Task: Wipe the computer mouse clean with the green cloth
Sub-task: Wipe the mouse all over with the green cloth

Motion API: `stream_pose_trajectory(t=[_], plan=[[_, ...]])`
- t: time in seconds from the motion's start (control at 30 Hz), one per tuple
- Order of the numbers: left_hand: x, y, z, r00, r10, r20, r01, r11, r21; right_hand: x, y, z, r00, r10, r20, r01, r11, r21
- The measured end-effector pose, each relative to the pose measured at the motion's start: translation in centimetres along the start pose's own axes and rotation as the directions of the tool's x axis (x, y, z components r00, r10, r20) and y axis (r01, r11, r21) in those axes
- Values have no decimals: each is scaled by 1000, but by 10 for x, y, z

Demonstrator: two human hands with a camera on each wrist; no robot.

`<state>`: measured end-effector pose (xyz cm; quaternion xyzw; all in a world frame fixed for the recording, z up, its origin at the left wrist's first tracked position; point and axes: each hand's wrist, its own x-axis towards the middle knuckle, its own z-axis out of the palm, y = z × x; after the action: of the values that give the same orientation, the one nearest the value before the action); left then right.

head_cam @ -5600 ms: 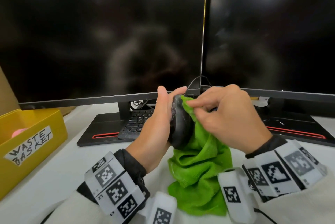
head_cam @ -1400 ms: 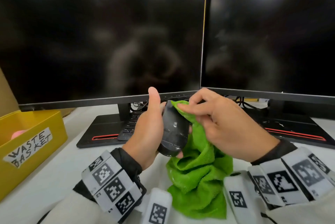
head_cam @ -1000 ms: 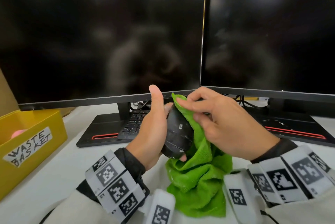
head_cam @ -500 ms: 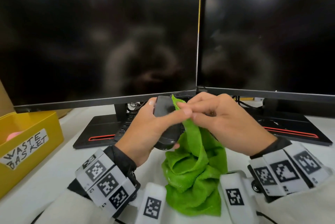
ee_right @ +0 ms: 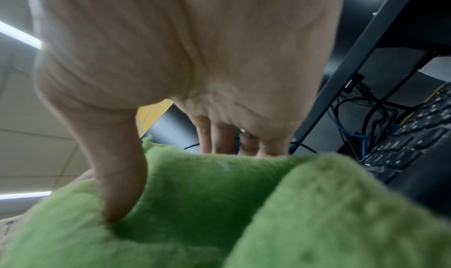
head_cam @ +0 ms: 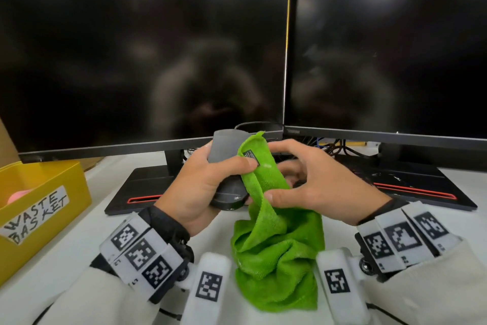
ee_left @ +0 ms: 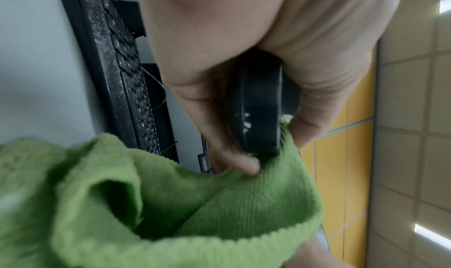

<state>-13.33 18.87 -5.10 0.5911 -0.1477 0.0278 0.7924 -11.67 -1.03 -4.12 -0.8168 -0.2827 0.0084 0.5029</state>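
Observation:
My left hand [head_cam: 208,179] grips the dark computer mouse [head_cam: 224,145] upright above the desk, in front of the left monitor. Its thumb pins the top corner of the green cloth [head_cam: 276,251] against the mouse's right side. The cloth hangs from there down to the desk in a crumpled heap. My right hand [head_cam: 303,179] sits just right of the mouse, thumb pressed on the cloth and curled fingers behind it. In the left wrist view the mouse [ee_left: 258,108] lies between my fingers, above the cloth [ee_left: 195,204]. In the right wrist view my thumb [ee_right: 117,175] digs into the cloth [ee_right: 219,195].
Two dark monitors [head_cam: 142,48] [head_cam: 390,56] stand close behind on black bases [head_cam: 142,187] with red stripes. A keyboard [ee_right: 415,137] lies under them, with cables [head_cam: 334,145] behind. A yellow box labelled WASTE BASKET [head_cam: 39,193] sits at the left on the white desk [head_cam: 66,240].
The left hand has turned the mouse and brought its thumb across to pin the cloth's corner. The right hand has let go of that top corner and holds the cloth lower down.

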Motion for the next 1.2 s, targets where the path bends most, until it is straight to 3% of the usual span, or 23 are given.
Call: stream_pose_trajectory(t=[0.13,0.23,0.3,0.47,0.6,0.67,0.77,0.87,0.93,0.97,1.07,1.1,1.2], plan=[[0,5,-7,999,37,-23,-37,999,-20,-3,4,-17,994,23,106,-28,998,48],[3,6,-13,994,64,-90,-65,998,-6,-6,6,-30,998,25,60,-32,993,111],[6,4,-15,987,67,-145,-66,998,11,-6,10,-32,999,17,31,-24,969,248],[11,-4,-17,973,17,-231,8,994,107,-3,7,-18,997,40,-73,15,772,635],[8,-7,-11,975,-63,-215,87,991,105,0,2,-17,983,137,-125,12,630,777],[7,-5,-8,967,-91,-239,122,985,119,4,5,-24,946,225,-233,35,644,764],[6,3,-7,943,-105,-315,157,977,142,10,15,-38,824,305,-478,88,764,640],[3,11,-3,939,-142,-314,182,978,99,9,17,-47,734,126,-668,45,971,234],[1,13,0,947,-176,-271,198,978,58,5,11,-48,691,-44,-721,96,995,31],[0,13,1,951,-190,-242,204,978,32,3,7,-47,686,-65,-724,156,986,58],[-1,9,2,960,-225,-165,225,974,-19,0,0,-35,848,-55,-527,284,887,363],[-1,7,2,959,-240,-149,239,971,-29,1,0,-29,877,-83,-473,282,886,368],[0,3,4,959,-259,-113,259,966,-16,4,-4,-11,899,-238,-368,288,954,86]])
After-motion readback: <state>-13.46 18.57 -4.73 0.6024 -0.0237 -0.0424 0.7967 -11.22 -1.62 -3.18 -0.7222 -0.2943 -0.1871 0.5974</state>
